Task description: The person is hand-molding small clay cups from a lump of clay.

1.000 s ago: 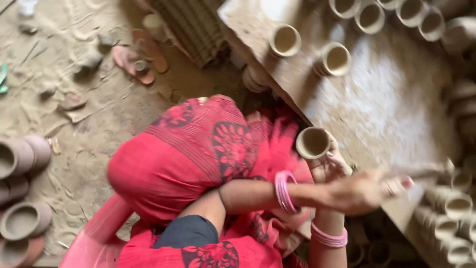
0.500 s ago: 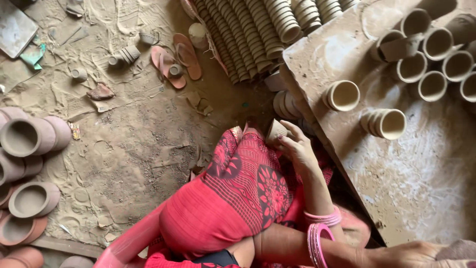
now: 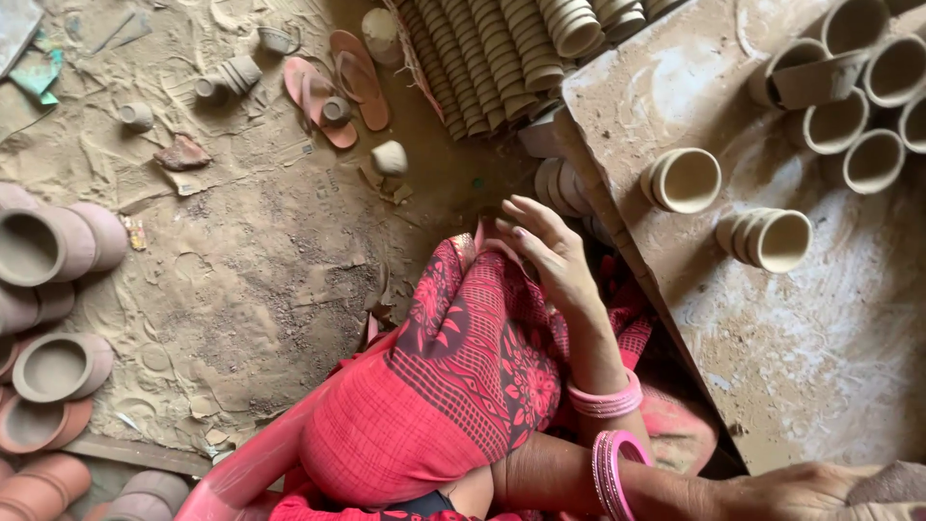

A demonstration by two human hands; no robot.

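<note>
while the left hand (image 3: 545, 253) rests open on the red cloth (image 3: 453, 386), clay cups (image 3: 767, 236) lie nearby.

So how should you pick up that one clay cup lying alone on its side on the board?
Probably by the rim. The clay cup lies tipped over, its open mouth facing up toward the camera, so fingers can come from above, one inside and a thumb outside the wall. The left hand is nearest.

One hand (image 3: 550, 253) is held out over the knee, palm down, with the fingers (image 3: 521, 214) spread a little and bent softly. Nothing is held in it. The other hand (image 3: 801, 490) is seen low at the right edge, with its arm laid across the lap. Its fingers are cut off from view.
</note>
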